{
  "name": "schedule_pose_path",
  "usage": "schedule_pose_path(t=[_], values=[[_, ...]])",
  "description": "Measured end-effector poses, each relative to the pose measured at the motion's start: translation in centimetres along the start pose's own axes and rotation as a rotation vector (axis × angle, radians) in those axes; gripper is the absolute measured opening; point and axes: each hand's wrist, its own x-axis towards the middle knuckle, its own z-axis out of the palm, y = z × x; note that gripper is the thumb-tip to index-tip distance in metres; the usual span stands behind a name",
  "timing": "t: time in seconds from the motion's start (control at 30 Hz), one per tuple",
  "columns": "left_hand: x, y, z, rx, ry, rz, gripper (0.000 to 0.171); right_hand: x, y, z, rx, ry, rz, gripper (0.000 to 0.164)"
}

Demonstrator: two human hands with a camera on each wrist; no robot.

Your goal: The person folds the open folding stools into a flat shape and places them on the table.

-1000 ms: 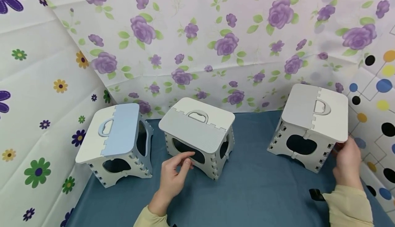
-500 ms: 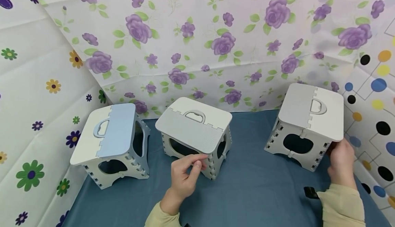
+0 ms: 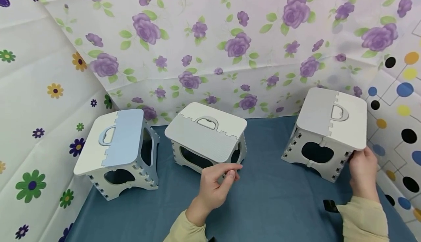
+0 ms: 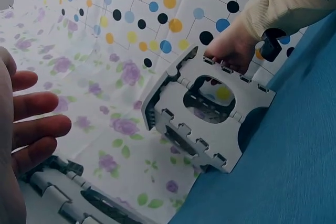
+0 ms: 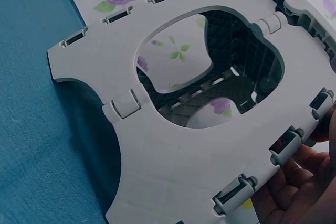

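Three folding step stools stand unfolded with carry handles in their tops. My right hand (image 3: 363, 170) grips the side of the right-hand stool (image 3: 315, 114), just under its overhanging top; in the right wrist view its fingers (image 5: 307, 166) curl behind the hinged edge of the stool's panel (image 5: 173, 166). My left hand (image 3: 215, 189) is in front of the middle stool (image 3: 204, 136), overlapping its near corner in the head view. It holds nothing, and its fingers (image 4: 42, 127) are loosely bent and apart in the left wrist view.
The left stool (image 3: 126, 136), white with a light blue half, stands beside the left wall sheet. Blue cloth (image 3: 263, 198) covers the table. A sheet with purple roses (image 3: 236, 46) hangs behind, and a dotted sheet (image 3: 404, 110) hangs close to the right-hand stool.
My left hand has moved to the right across the front of the middle stool to its near corner. The right hand stays at the right-hand stool; the head view has shifted slightly.
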Motion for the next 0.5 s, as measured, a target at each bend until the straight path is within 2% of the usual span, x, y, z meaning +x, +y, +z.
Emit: schedule_pose_path(t=[0.2, 0.5], values=[[0.2, -0.4, 1.0, 0.044, -0.052, -0.086, 0.025, -0.2, -0.3, 0.1, -0.097, -0.017, -0.018, 0.067], [-0.1, -0.4, 1.5, 0.094, -0.117, -0.122, 0.029, -0.4, -0.2, -0.1, -0.119, -0.028, -0.04, 0.068]])
